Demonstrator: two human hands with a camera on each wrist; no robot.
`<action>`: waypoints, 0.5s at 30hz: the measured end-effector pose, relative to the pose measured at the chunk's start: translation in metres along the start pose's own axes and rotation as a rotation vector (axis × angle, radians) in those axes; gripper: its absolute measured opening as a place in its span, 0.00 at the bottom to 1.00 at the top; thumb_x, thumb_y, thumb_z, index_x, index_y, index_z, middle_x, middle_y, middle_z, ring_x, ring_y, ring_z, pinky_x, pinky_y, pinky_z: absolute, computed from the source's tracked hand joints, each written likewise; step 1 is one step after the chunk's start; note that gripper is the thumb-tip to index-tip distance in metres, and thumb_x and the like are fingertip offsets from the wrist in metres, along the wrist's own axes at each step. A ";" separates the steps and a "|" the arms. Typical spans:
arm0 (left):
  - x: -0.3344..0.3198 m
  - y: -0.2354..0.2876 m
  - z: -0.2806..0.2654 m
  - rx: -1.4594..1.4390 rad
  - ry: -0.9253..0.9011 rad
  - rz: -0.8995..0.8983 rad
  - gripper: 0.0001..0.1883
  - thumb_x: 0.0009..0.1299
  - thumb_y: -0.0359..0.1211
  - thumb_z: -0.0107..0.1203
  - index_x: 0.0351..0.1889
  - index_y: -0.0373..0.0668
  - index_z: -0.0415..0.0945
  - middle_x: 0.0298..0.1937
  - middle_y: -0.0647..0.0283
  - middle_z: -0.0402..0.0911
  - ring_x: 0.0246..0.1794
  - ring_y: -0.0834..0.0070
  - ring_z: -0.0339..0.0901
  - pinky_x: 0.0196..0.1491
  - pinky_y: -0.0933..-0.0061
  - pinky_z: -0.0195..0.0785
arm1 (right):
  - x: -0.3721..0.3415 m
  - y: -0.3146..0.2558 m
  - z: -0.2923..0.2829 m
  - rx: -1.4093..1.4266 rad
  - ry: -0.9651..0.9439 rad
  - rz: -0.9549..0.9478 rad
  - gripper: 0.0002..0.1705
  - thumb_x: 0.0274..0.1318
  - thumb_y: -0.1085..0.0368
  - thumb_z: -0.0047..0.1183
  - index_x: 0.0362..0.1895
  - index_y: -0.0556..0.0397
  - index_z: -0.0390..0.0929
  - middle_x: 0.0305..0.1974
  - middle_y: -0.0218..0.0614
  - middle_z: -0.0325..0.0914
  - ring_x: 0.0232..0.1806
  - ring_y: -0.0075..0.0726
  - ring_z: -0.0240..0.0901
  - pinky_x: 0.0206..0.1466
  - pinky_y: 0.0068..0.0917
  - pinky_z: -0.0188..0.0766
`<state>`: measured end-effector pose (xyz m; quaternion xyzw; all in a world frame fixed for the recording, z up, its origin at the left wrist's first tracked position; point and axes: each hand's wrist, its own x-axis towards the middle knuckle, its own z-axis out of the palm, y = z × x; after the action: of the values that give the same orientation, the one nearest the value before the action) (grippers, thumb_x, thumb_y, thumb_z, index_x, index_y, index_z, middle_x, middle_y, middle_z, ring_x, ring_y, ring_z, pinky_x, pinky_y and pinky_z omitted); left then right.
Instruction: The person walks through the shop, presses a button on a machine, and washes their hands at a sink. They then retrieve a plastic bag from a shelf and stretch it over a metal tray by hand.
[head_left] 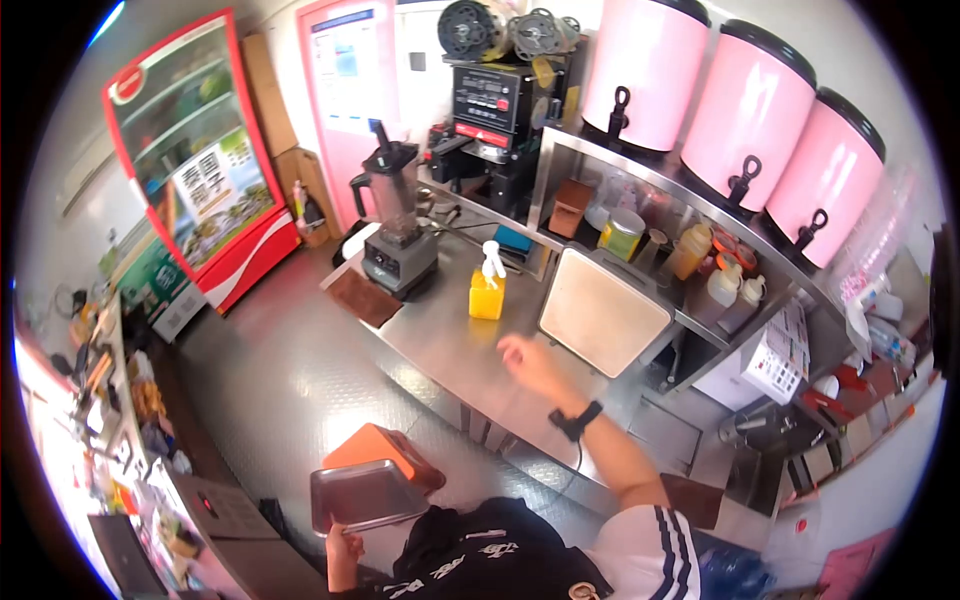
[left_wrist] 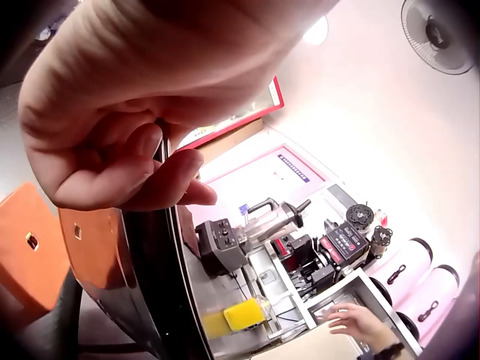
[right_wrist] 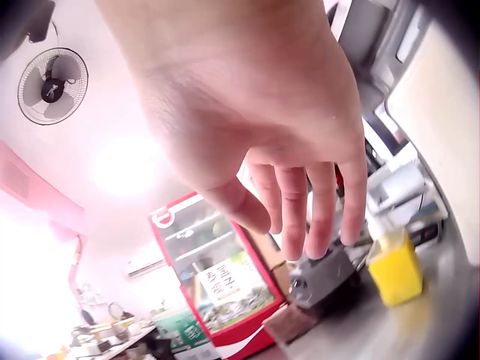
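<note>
My left hand [head_left: 343, 548] grips the near edge of a shallow metal tray [head_left: 368, 495], low at the front of the head view. In the left wrist view its fingers [left_wrist: 112, 176] curl round the rim, and the tray's dark outer side [left_wrist: 154, 277] reflects orange. My right hand [head_left: 532, 366] hovers over the steel counter [head_left: 445, 345], holding nothing. Loosely bent fingers [right_wrist: 294, 214] hang down in the right wrist view. Nearest to that hand are a yellow bottle [head_left: 487, 297] with a white pump head and a cream-coloured board-like tray [head_left: 605, 312] leaning by the shelf.
An orange stool [head_left: 375, 450] stands on the floor under the metal tray. On the counter's far end are a blender [head_left: 400, 250] and a brown mat [head_left: 362, 298]. Pink drink dispensers [head_left: 648, 75] top the shelf. A red-framed fridge [head_left: 200, 160] stands at the back left.
</note>
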<state>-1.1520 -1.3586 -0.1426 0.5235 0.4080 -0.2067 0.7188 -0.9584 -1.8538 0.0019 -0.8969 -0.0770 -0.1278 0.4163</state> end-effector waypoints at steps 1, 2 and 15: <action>0.008 0.006 -0.012 0.000 0.006 0.045 0.16 0.60 0.45 0.45 0.19 0.43 0.67 0.10 0.65 0.62 0.09 0.77 0.56 0.15 0.73 0.49 | 0.027 0.004 -0.016 -0.056 0.110 0.007 0.14 0.50 0.72 0.50 0.43 0.49 0.74 0.28 0.30 0.76 0.30 0.27 0.72 0.34 0.26 0.69; 0.013 0.012 -0.020 -0.007 0.016 0.087 0.13 0.60 0.44 0.45 0.24 0.44 0.67 0.12 0.65 0.65 0.09 0.76 0.59 0.13 0.73 0.50 | 0.054 0.007 -0.033 -0.018 0.218 -0.001 0.09 0.52 0.69 0.46 0.38 0.50 0.75 0.26 0.38 0.76 0.29 0.44 0.74 0.33 0.35 0.69; 0.016 0.083 -0.005 -0.371 0.092 0.072 0.13 0.62 0.40 0.47 0.18 0.47 0.66 0.11 0.67 0.60 0.12 0.75 0.55 0.17 0.74 0.49 | 0.303 0.177 -0.254 -0.954 -0.059 0.685 0.18 0.50 0.65 0.45 0.43 0.55 0.80 0.52 0.51 0.74 0.58 0.55 0.68 0.57 0.43 0.67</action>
<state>-1.0848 -1.3212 -0.1078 0.4050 0.4528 -0.0779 0.7905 -0.6674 -2.1527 0.1196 -0.9620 0.2719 0.0185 -0.0179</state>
